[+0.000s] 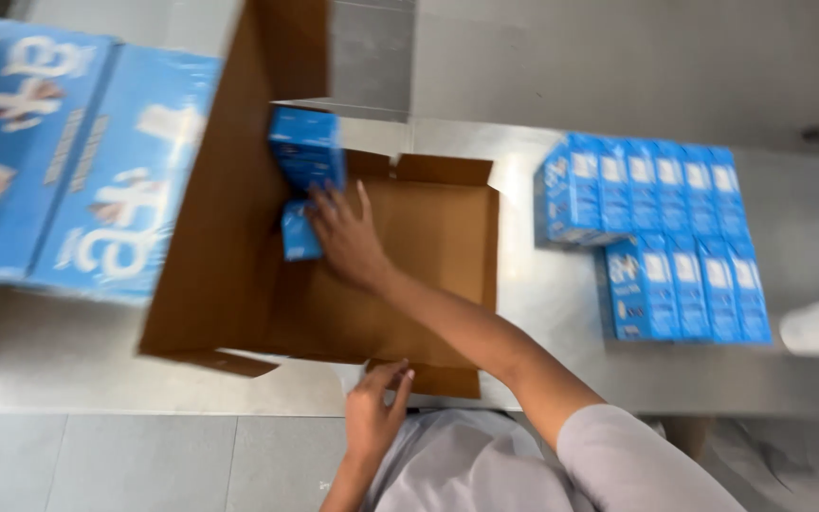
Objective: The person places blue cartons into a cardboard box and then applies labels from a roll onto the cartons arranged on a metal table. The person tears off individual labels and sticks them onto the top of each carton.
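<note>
Fingers of my right hand (348,237) spread open against first small blue cartons (305,156) inside cardboard box (428,275), left hand (373,412) open on its flap; two stacks of cartons (656,237) wait unpacked on table (542,303).

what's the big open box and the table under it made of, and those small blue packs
The open box looks like plain brown corrugated cardboard, matte, with folded flaps. The table appears to be stainless steel: grey, brushed, with a soft sheen. The small blue cartons seem to be printed paperboard with a slight gloss, though blur leaves that open. The right hand presses some into the box; the left hand touches the near flap.
</note>
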